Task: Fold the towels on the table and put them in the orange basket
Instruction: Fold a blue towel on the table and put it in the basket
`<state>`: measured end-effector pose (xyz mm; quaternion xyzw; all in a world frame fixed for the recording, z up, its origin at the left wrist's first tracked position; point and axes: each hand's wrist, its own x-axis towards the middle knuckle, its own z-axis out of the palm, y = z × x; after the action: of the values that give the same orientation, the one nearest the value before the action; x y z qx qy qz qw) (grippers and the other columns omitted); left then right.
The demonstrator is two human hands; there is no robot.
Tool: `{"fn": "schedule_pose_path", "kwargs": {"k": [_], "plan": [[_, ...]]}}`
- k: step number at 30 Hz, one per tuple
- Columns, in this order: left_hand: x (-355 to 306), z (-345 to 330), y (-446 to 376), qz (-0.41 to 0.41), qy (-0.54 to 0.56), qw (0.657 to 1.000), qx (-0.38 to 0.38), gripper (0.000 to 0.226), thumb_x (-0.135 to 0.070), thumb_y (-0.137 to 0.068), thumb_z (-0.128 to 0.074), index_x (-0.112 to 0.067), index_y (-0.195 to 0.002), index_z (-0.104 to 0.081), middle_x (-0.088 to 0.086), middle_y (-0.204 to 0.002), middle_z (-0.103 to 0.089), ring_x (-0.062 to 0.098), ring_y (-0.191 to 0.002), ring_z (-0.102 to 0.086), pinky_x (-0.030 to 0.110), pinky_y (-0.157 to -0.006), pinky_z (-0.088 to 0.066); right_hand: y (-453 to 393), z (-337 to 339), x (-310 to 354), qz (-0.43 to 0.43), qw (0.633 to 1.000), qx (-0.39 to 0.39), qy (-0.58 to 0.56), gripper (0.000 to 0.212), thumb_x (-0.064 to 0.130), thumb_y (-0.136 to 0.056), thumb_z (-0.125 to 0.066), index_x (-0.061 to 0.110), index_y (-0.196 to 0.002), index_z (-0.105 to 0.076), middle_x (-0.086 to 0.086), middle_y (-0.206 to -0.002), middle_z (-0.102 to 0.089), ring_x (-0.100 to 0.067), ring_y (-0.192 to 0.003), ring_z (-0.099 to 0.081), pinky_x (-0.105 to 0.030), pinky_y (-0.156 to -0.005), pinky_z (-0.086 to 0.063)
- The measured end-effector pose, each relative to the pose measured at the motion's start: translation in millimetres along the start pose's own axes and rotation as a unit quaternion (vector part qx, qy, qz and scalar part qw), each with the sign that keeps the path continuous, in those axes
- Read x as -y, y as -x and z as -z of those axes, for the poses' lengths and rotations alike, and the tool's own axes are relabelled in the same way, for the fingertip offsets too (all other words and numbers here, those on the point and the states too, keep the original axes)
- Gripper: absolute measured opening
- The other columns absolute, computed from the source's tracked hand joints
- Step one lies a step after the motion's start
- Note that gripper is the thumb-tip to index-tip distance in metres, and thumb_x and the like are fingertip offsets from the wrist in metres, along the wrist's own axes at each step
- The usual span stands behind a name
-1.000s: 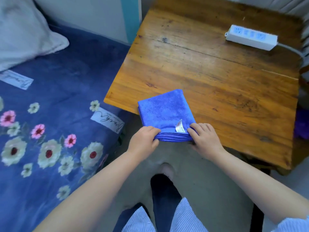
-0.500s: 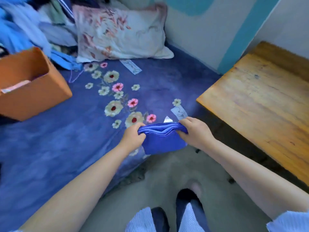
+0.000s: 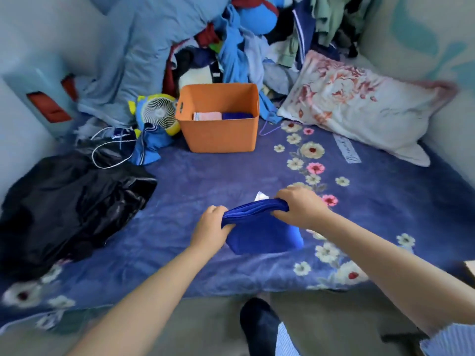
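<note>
1. Head view: the left hand (image 3: pixel 210 227) and right hand (image 3: pixel 299 206) each pinch an end of the folded blue towel (image 3: pixel 262 232), held above the floral bedspread (image 3: pixel 231 181).
2. Risk: a loosened pinch would let the layers unfold.
3. Open bedspread lies ahead to the orange basket (image 3: pixel 221 134); folded towels already fill its bottom, and a small fan (image 3: pixel 158 113) crowds its left side.

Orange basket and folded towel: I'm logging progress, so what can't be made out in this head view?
- Orange basket: its near wall hides all but the tops of a pink towel and a dark blue towel; the count is unclear.
- Blue towel: the left hand and right hand grip its upper corners and hide them.
- Table: outside the frame.
- White tag: too small to read.
</note>
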<state>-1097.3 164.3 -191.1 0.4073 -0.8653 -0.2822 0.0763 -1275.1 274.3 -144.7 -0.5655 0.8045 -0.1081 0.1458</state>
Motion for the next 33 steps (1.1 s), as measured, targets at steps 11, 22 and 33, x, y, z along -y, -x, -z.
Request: {"fn": "schedule_pose_path", "kwargs": {"k": [11,22,33], "plan": [[25,104,-186,-0.020,-0.026,0.998,0.047,0.015,-0.019,-0.080,-0.069,-0.017,-0.084,-0.055,-0.004,-0.082,-0.057,0.016,-0.080,-0.054,0.032,-0.071,-0.041,-203,51,-19,0.113,0.992,0.048,-0.041,0.028,0.015,-0.079,-0.066,0.004,-0.104,-0.060,-0.011,-0.104,-0.061,-0.024,-0.097,-0.052,-0.019,-0.066,-0.025],[29,149,-397,-0.076,-0.003,0.997,-0.031,0.014,-0.006,-0.082,-0.063,-0.004,-0.096,-0.060,-0.001,-0.085,-0.051,0.015,-0.079,-0.047,0.024,-0.064,-0.030,-394,87,-59,0.091,0.979,-0.140,-0.119,0.024,-0.003,-0.078,-0.062,-0.005,-0.101,-0.061,-0.020,-0.100,-0.059,-0.030,-0.096,-0.053,-0.016,-0.068,-0.026],[71,92,-570,-0.021,0.018,1.000,0.011,0.021,-0.001,-0.082,-0.057,-0.003,-0.103,-0.058,0.013,-0.104,-0.061,0.027,-0.096,-0.056,0.023,-0.067,-0.030,-533,46,-99,0.141,0.974,-0.162,0.075,0.027,-0.012,-0.046,-0.075,-0.008,-0.069,-0.062,-0.025,-0.086,-0.067,-0.040,-0.073,-0.065,-0.045,-0.060,-0.055]]}}
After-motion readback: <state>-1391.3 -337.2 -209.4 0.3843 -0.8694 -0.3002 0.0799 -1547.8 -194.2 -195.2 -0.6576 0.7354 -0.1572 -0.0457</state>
